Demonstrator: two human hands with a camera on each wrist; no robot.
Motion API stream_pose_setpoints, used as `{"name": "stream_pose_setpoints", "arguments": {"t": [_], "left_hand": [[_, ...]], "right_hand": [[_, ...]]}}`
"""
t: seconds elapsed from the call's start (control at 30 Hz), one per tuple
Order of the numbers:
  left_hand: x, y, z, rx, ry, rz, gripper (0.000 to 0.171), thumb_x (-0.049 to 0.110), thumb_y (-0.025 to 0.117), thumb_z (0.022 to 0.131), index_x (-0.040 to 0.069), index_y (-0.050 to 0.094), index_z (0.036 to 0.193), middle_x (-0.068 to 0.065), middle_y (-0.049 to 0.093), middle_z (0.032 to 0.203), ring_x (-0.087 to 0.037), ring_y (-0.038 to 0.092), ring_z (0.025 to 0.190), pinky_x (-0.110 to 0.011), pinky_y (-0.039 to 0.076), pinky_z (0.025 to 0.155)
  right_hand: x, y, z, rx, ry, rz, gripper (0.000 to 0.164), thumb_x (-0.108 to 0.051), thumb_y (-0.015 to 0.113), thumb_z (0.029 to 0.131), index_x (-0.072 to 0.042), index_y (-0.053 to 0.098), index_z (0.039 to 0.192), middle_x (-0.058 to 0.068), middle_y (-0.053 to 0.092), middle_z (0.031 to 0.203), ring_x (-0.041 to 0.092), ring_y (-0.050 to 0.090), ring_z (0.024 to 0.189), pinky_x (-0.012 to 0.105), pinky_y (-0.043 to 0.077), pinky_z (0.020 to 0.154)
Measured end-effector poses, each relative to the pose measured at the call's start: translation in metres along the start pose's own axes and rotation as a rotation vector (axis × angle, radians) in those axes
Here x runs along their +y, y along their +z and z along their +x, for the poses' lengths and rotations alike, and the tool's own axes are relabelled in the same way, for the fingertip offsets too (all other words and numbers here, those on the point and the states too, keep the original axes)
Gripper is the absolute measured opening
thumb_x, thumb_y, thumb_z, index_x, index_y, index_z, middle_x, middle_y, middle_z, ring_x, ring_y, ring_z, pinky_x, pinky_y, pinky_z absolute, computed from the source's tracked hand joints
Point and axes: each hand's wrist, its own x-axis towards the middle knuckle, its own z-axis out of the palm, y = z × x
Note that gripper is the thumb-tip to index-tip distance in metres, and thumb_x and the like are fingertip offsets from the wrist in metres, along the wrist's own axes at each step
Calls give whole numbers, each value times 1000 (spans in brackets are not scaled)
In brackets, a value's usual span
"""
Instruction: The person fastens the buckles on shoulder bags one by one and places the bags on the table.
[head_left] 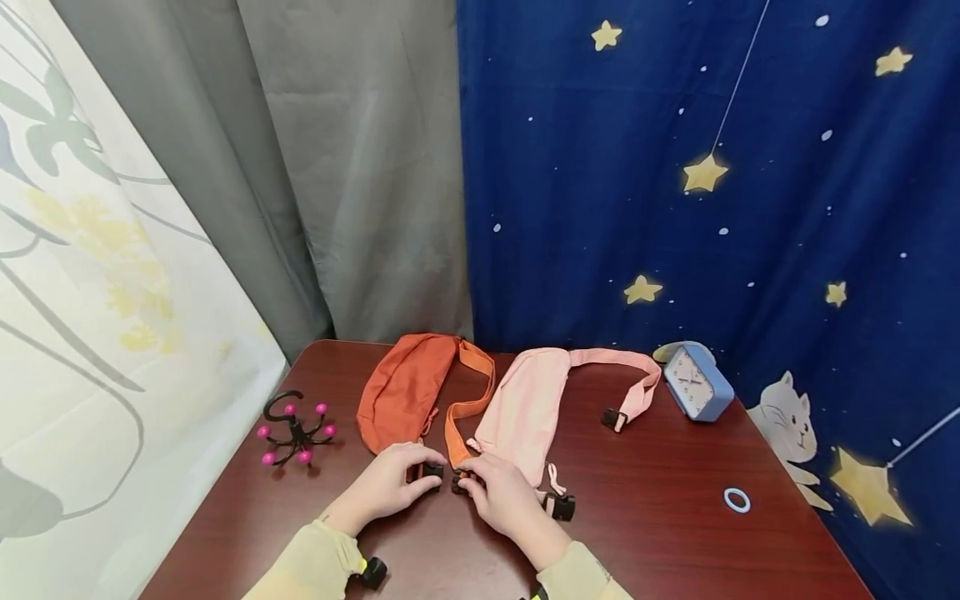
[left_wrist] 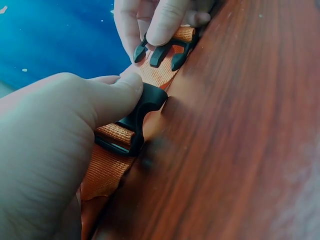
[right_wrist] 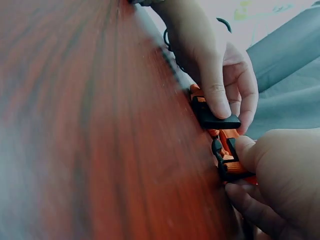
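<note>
Socket half (left_wrist: 150, 97) of a black buckle: your left hand (head_left: 397, 482) pinches it, thumb laid along its upper face, as the left wrist view shows. Orange webbing (left_wrist: 107, 175) is threaded through its back bar. Your right hand (head_left: 504, 497) pinches the pronged half (left_wrist: 160, 56), thumb on top, fingertips underneath. Its prongs point at the socket; the two halves sit near each other, gap visible between them. Whether either half touches the tabletop, you cannot tell from these views.

Both halves belong to the orange bag (head_left: 408, 387), lying just beyond your left hand, slanted, its far end by the table's back edge. Orange strap (head_left: 480, 360) leaves that far end, bends right, then comes back toward you to your right hand.

Pink bag (head_left: 525, 408) lies right of the orange strap, beyond your right hand. Its pink strap (head_left: 611, 357) curves out right, ending in a black buckle piece (head_left: 613, 418); another black buckle (head_left: 562, 507) rests just beside your right wrist.

Around you on the dark red-brown table (head_left: 660, 533): a black hook rack (head_left: 297, 435) with pink knobs at left, a blue clock (head_left: 699, 382) at the back right, a light blue ring (head_left: 726, 499) nearer you. Behind: grey curtain (head_left: 375, 167), blue starry curtain (head_left: 585, 167)
</note>
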Motion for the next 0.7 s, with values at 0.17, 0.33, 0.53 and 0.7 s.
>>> {"name": "stream_pose_setpoints", "arguments": {"t": [0.17, 0.33, 0.53, 0.7], "left_hand": [[-2, 1, 0, 3, 16, 0, 27, 22, 87, 95, 24, 80, 121, 13, 78, 105, -3, 64, 88, -32, 56, 85], [-2, 2, -1, 12, 25, -11, 27, 22, 87, 95, 25, 79, 121, 12, 78, 104, -3, 65, 89, -31, 57, 84], [-3, 2, -1, 28, 48, -7, 27, 21, 87, 95, 25, 79, 121, 12, 79, 107, -6, 69, 92, -34, 58, 86], [-3, 3, -1, 30, 39, 0, 27, 21, 87, 95, 25, 79, 121, 12, 79, 109, -7, 71, 95, -37, 59, 89]], "right_hand": [[-4, 3, 1, -12, 42, 36, 20, -17, 82, 98, -15, 80, 118, -2, 81, 109, 17, 76, 109, 38, 62, 95], [-7, 10, 2, 10, 63, 71, 20, -18, 82, 98, -17, 80, 118, -2, 82, 109, 18, 77, 112, 40, 61, 99], [-10, 16, 4, 40, 41, 87, 20, -16, 83, 96, -15, 80, 116, -1, 82, 104, 19, 79, 114, 50, 54, 116], [-11, 16, 4, 55, 53, 81, 20, -16, 83, 95, -14, 80, 114, -2, 82, 103, 18, 79, 111, 50, 54, 116]]}}
